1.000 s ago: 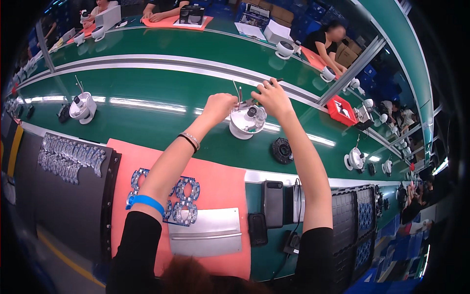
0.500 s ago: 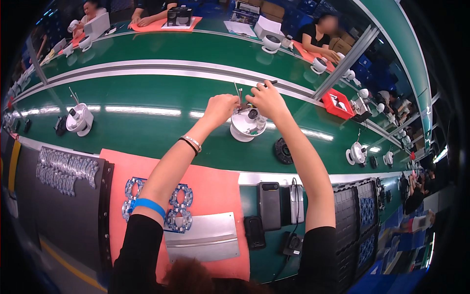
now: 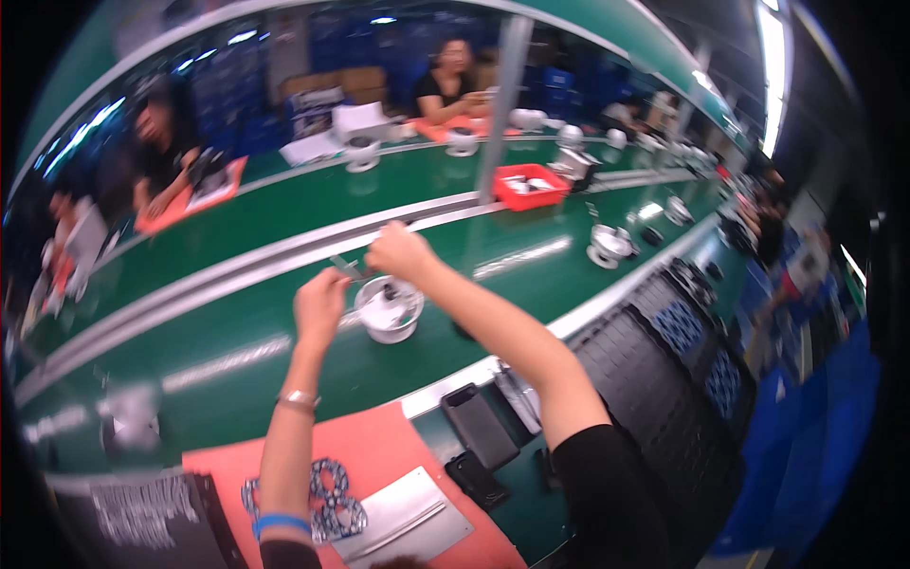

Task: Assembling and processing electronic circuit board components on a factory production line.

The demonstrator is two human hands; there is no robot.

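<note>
On the green bench stands a white round housing (image 3: 389, 331), its top facing up, with a dark round part and thin leads inside. My left hand (image 3: 320, 302) hovers at its far left rim, fingers pinched together. Above the housing's far side is my right hand (image 3: 400, 254), its fingers also closed. Thin pale strands show between the two hands, but blur hides what each one grips. Below my left forearm, blue circuit boards (image 3: 334, 512) lie on a pink mat (image 3: 379, 438) beside a flat metal plate (image 3: 431, 501).
A black phone-like device (image 3: 482, 427) lies right of the mat. Black trays (image 3: 621, 356) with blue boards line the right side. Another white housing (image 3: 609, 248) stands farther right, and a red bin (image 3: 529, 188) sits beyond the rail. Co-workers sit across the bench.
The whole view has swung to the right and tilted, so the bench now runs diagonally. My hands stay close together over the same housing. The dark slim tool at my right fingers no longer shows clearly.
</note>
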